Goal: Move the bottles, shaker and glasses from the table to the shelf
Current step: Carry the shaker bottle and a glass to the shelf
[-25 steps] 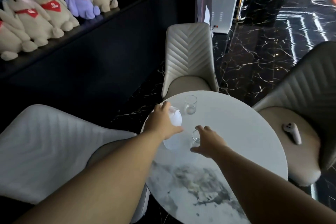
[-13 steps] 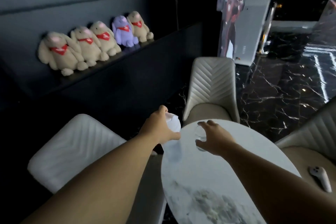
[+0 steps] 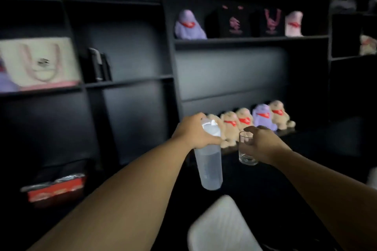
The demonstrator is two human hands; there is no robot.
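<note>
My left hand grips the white lid of a translucent shaker, which hangs upright in the air below it. My right hand is closed around a clear drinking glass, also upright and held off any surface. Both are raised in front of a tall black shelf unit with several compartments. The table is out of view.
A row of plush toys with red scarves sits on a low black ledge behind my hands. More plush toys, bags and boxes fill shelf compartments. A pale chair back is just below my arms.
The view swung up from the table to the shelf. Both hands lifted the shaker and the glass off the table and carried them up and forward.
</note>
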